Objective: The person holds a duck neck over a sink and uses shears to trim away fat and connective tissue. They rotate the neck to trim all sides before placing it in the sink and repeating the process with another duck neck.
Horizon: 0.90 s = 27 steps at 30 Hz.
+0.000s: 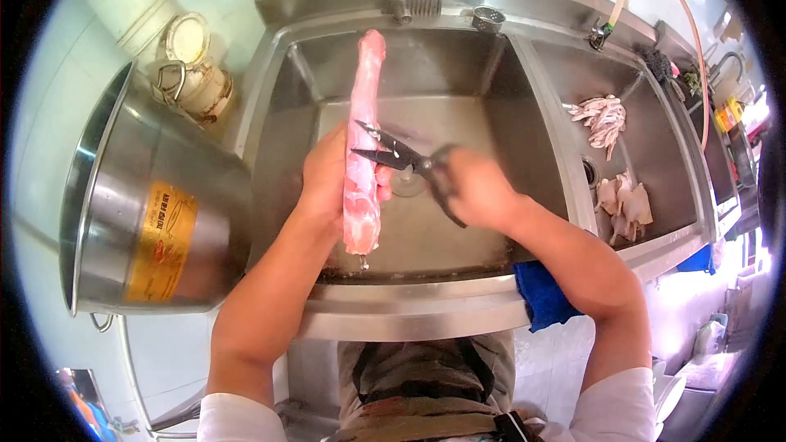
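While the left hand (323, 182) grips the seemingly uncut meat strip (365, 98), the right hand (479, 190) holds open scissors (399, 155) against its 3 o'clock edge.

One meat strip (364, 98), one pair of scissors (401, 155), two basins (458, 65) (565, 74), one pot (164, 164).

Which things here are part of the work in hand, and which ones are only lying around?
In use: long pink raw meat strip, held by left hand; black kitchen scissors, in right hand; steel sink basin below.
Lying about: big steel pot with yellow label; blue cloth; pale meat pieces.
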Tool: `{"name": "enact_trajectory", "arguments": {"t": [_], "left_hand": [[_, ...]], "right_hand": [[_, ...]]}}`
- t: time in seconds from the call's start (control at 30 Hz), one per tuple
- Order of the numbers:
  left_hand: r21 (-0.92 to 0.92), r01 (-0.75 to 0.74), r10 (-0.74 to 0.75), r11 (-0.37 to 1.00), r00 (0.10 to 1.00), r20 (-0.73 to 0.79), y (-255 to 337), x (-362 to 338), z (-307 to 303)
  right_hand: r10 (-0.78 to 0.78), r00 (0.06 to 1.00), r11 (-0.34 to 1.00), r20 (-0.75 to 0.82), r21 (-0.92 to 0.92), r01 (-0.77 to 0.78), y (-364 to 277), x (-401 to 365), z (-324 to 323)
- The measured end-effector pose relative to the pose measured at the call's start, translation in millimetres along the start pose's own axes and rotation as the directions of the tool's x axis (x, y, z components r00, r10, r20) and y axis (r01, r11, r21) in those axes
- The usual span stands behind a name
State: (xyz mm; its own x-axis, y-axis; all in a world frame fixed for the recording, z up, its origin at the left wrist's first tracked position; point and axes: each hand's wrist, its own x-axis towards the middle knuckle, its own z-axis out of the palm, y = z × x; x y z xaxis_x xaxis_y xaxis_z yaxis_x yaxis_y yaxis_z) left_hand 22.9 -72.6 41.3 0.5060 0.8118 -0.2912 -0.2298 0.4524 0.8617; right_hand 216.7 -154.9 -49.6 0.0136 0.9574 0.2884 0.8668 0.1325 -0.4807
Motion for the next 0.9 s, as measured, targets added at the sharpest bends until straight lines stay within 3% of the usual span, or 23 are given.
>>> {"name": "enact_trajectory", "arguments": {"t": [0.3,0.47,0.7,0.8,0.9], "left_hand": [[0.071,0.049,-0.048,0.996,0.999,-0.022,-5.0,0.4,2.4],[0.014,0.072,-0.073,0.997,0.994,0.081,-6.9,6.1,-5.6],[0.074,0.013,-0.009,0.997,0.999,-0.053,2.2,6.9,-5.2],[0.066,0.01,-0.007,0.998,0.999,-0.042,5.1,6.2,-4.8],[0.058,-0.044,0.047,0.997,0.998,-0.038,4.7,7.0,-6.4]], "right_hand": [[0.021,1.0,0.973,0.002,-0.228,-0.02,2.1,0.5,-1.8],[0.0,0.997,0.988,-0.078,-0.155,-0.012,13.2,2.7,2.0],[-0.072,0.988,0.988,-0.137,-0.145,0.052,-11.6,1.9,-20.0],[-0.157,0.978,0.939,-0.141,-0.328,0.103,-2.6,1.8,-16.0],[-0.126,0.989,0.947,-0.083,-0.307,0.095,5.3,-3.0,-7.5]]}}
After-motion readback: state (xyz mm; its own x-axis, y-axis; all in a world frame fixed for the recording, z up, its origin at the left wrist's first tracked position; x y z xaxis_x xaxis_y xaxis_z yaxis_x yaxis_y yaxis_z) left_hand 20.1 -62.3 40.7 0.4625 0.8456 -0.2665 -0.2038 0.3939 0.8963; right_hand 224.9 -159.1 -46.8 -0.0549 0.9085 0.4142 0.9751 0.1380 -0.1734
